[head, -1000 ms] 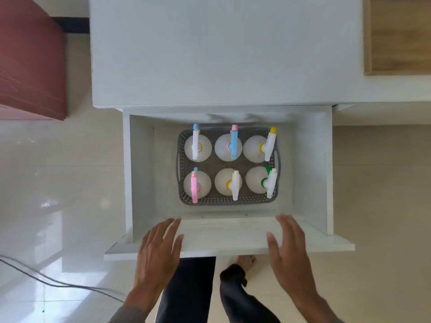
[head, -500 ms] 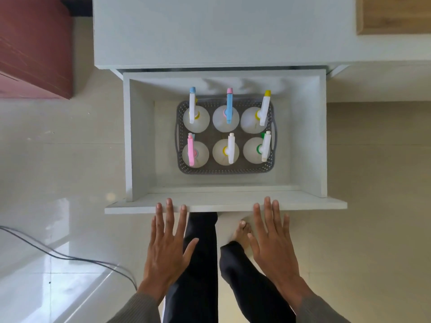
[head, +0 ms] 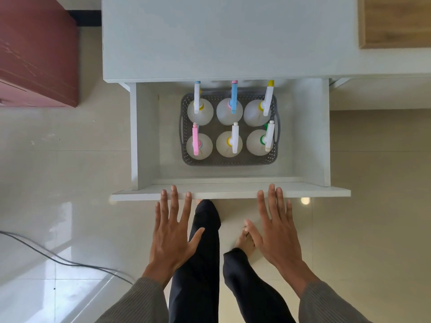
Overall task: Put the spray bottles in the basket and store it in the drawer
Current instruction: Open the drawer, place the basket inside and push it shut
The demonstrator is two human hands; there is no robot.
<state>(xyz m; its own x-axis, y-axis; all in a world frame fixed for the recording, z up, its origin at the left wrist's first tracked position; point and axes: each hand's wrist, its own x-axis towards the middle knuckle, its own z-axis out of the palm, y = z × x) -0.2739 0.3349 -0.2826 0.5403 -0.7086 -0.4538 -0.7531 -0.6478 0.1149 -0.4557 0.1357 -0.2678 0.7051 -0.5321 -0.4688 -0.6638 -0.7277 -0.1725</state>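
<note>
A grey perforated basket [head: 229, 161] stands inside the open white drawer [head: 144, 136]. Several white spray bottles [head: 200, 145] with coloured trigger heads stand upright in it in two rows. The back row's nozzles reach just under the cabinet top's edge. My left hand [head: 172, 231] and my right hand [head: 275, 229] are flat with straight spread fingers, their fingertips against the drawer's front panel [head: 224, 193], one on each side of the middle.
The white cabinet top [head: 221, 38] overhangs the drawer's back. A dark red cabinet [head: 35, 50] stands at the left. A wooden surface [head: 396, 22] lies at the top right. A black cable [head: 63, 259] runs over the tiled floor. My legs stand below the drawer.
Both hands dropped from the drawer's front rim to flat against its front panel. The drawer has slid back under the cabinet top, so the back nozzles now reach its edge.
</note>
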